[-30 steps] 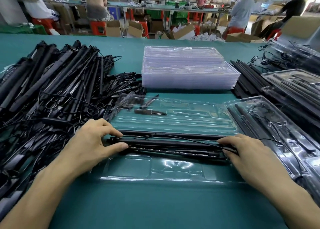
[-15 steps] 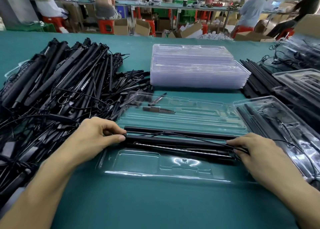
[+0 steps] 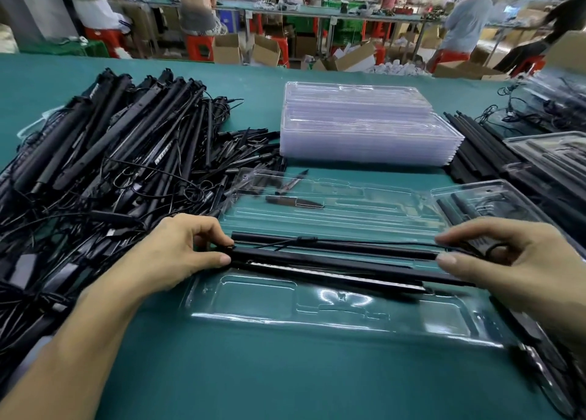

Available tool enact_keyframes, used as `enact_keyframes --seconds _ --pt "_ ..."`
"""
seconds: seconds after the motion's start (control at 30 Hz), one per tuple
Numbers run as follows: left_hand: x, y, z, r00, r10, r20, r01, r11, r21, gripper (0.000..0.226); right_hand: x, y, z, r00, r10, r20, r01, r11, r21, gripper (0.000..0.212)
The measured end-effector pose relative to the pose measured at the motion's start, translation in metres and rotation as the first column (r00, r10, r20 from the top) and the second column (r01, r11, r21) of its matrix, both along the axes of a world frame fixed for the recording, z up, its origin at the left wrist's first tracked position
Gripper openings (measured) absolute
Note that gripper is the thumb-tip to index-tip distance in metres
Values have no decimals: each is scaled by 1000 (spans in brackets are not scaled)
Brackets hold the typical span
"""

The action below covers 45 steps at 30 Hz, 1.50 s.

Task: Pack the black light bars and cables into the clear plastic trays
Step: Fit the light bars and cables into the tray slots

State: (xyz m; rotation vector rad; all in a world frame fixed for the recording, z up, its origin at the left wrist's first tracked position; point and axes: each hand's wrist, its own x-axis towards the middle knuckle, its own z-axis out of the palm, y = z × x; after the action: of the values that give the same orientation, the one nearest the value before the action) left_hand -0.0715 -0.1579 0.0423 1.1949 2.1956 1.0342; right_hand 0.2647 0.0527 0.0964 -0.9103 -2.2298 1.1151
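My left hand (image 3: 177, 251) and right hand (image 3: 507, 261) pinch the light bar (image 3: 333, 262) by its ends; between them I'd seat it level in the tray (image 3: 317, 315).

Two hands (image 3: 171, 254) (image 3: 513, 261), one tray stack (image 3: 364, 134), one heap of bars (image 3: 111, 153)

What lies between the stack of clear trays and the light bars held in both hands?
The head view shows the far half of the open clear tray, a small dark piece on or under it, then a strip of green table.
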Motion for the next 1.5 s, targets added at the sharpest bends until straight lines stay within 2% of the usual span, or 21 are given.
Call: enact_keyframes --seconds 0.1,0.2,0.27,0.33,0.4,0.47,0.53,0.6,0.67,0.73,0.8,0.9,0.97,1.07,1.13,1.17,1.27,1.33,1.43,1.5 --pt "1 -1 -1 999 33 -42 -32 999 22 23 -1 -6 4 995 98 -7 -98 984 -152 68" --pt "2 1 0 997 19 -73 -18 1000 16 20 -1 -8 4 995 98 -29 -101 985 -142 63" --pt "1 1 1 995 11 -103 -13 1000 -17 20 -3 -9 4 998 59 7 -58 995 -76 46" --pt "-2 0 2 995 1 -104 -3 1000 -21 21 -4 -9 2 995 2 98 -11 996 91 33" --pt "-3 -1 2 995 -7 -99 5 1000 -14 24 -5 -7 -4 983 -104 154 59 961 272 25" --pt "-4 -1 1 995 -15 -95 14 1000 -6 27 -5 -4 -6 969 -185 164 116 925 362 18" --pt "-6 -2 -1 997 -15 -75 15 1000 1 26 -5 1 -7 944 -176 279 42 903 427 12" --pt "-7 -2 -4 997 -6 -83 7 1000 7 16 -4 3 -10 885 -100 455 -99 913 395 21" --pt "-4 0 -7 996 9 -94 -6 1000 28 13 -6 5 -13 856 -79 511 -134 921 367 12" --pt "-1 3 -10 989 21 -150 -16 999 34 15 -6 6 -15 888 -79 452 -115 915 386 4" --pt "1 4 -11 978 28 -206 -24 999 23 18 -6 6 -14 936 -46 350 -89 929 360 7" --pt "1 3 -13 983 9 -185 -1 999 45 21 -8 3 -10 986 12 164 -61 952 300 20" --pt "3 4 -14 980 -19 -200 30 998 52 24 -10 1 -6 999 6 31 -15 957 290 18" --pt "5 8 -14 981 -16 -196 28 998 56 28 -13 -1 0 999 -29 -35 39 946 322 16" --pt "3 8 -15 982 -6 -189 14 999 41 28 -12 0 2 999 -42 -23 46 956 288 12" --pt "1 8 -15 982 -4 -187 9 1000 28 28 -9 1 4 999 -43 15 37 958 284 17" --pt "-2 6 -14 985 8 -171 -7 1000 6 26 3 3 14 987 -38 154 4 975 220 56" --pt "-3 5 -13 987 2 -163 -1 1000 6 26 14 8 19 976 -64 209 24 981 190 71" --pt "-1 5 -11 984 -26 -174 27 1000 5 25 34 20 24 952 -108 285 52 978 200 73" --pt "-1 4 -10 983 -49 -176 49 999 0 24 39 22 24 939 -104 328 32 975 219 58"
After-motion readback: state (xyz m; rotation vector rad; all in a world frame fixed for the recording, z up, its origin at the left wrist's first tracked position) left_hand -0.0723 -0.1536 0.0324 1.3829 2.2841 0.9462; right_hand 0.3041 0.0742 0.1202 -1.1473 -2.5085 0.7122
